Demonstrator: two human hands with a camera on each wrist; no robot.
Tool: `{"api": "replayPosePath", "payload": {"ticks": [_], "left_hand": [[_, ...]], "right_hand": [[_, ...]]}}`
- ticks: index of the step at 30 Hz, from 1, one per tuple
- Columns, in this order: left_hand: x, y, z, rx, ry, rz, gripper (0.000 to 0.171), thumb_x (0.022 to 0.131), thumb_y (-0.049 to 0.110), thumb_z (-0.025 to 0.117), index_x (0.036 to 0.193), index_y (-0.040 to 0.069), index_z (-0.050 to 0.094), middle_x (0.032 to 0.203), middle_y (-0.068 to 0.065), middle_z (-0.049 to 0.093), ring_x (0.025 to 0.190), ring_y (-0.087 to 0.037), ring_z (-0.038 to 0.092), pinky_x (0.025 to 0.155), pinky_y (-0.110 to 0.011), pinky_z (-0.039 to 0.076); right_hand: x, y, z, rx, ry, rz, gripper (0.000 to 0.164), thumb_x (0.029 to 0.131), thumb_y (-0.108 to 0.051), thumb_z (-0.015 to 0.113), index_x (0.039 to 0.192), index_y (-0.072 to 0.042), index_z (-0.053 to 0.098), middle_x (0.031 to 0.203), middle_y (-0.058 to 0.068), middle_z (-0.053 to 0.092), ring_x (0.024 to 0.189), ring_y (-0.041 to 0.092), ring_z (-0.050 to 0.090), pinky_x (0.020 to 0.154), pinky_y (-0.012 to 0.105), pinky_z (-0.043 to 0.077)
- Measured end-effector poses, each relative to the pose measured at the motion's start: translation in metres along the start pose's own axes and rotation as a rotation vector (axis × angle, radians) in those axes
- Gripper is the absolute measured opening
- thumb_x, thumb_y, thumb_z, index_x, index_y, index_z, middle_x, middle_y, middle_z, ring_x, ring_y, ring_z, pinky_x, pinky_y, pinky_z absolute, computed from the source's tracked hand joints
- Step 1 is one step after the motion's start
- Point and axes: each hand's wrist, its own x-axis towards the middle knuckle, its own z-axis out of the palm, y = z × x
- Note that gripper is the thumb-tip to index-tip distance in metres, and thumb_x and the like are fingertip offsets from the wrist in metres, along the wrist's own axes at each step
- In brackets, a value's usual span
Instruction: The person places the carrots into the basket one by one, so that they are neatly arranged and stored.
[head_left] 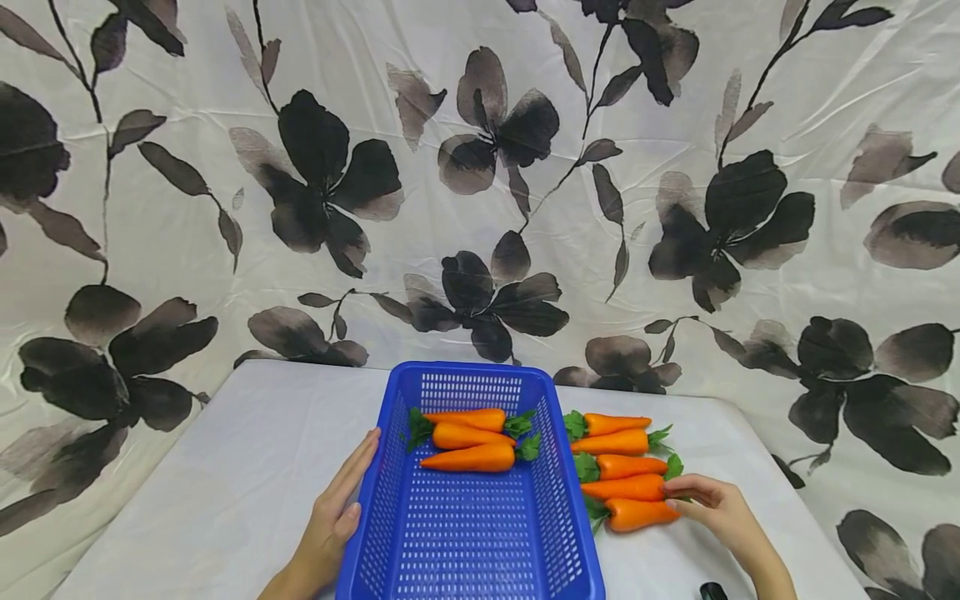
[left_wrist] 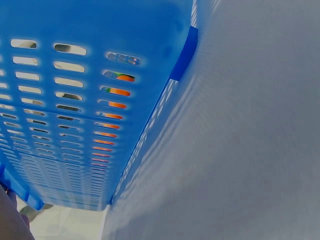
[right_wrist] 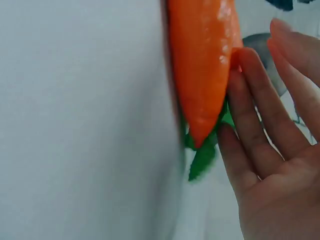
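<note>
In the head view, my left hand [head_left: 327, 522] lies along the left side of a blue plastic basket [head_left: 579, 500], its fingers straight against the rim. The left wrist view shows part of that hand [left_wrist: 11, 220] by the rim at lower left. Inside the basket are three orange carrots [head_left: 474, 457] with green leafy tops, side by side. To its right, several more carrots [head_left: 633, 467] lie in a column on the table. My right hand [head_left: 716, 510] is at the right ends of the nearest ones. Its fingers extend beside a carrot [right_wrist: 202, 65] in the right wrist view.
A white cloth covers the table [head_left: 247, 467]. Behind it hangs a pale curtain [head_left: 420, 233] with dark flowers. A small black object [head_left: 712, 591] sits at the bottom edge, near my right forearm. The basket's slotted wall [left_wrist: 75, 95] fills much of the left wrist view.
</note>
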Motion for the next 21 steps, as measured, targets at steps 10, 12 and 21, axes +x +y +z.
{"api": "replayPosePath", "payload": {"ticks": [10,12,21], "left_hand": [[-0.001,0.000,0.000,-0.002,-0.002,0.005,0.056,0.099,0.011,0.032,0.152,-0.005,0.030,0.158,-0.025,0.027,0.149,-0.028,0.023,0.116,-0.020,0.019],[-0.001,-0.001,0.000,0.000,-0.004,0.008,0.056,0.098,0.010,0.033,0.152,-0.006,0.030,0.158,-0.025,0.027,0.149,-0.027,0.023,0.116,-0.020,0.020],[0.001,0.000,-0.001,-0.001,-0.001,0.017,0.056,0.098,0.009,0.034,0.152,-0.006,0.030,0.157,-0.026,0.027,0.149,-0.027,0.024,0.116,-0.020,0.019]], "right_hand": [[0.000,0.029,-0.002,-0.046,-0.016,0.073,0.040,0.080,-0.010,0.079,0.116,0.004,0.070,0.115,0.011,0.071,0.100,0.002,0.063,0.088,0.017,0.048],[0.000,0.032,-0.001,-0.068,-0.007,0.102,0.040,0.078,-0.011,0.081,0.116,0.001,0.071,0.116,0.009,0.071,0.101,0.003,0.062,0.089,0.017,0.046],[-0.001,0.038,0.002,-0.071,0.020,0.169,0.042,0.077,-0.013,0.083,0.116,-0.003,0.072,0.118,0.007,0.070,0.106,0.006,0.060,0.090,0.017,0.043]]}}
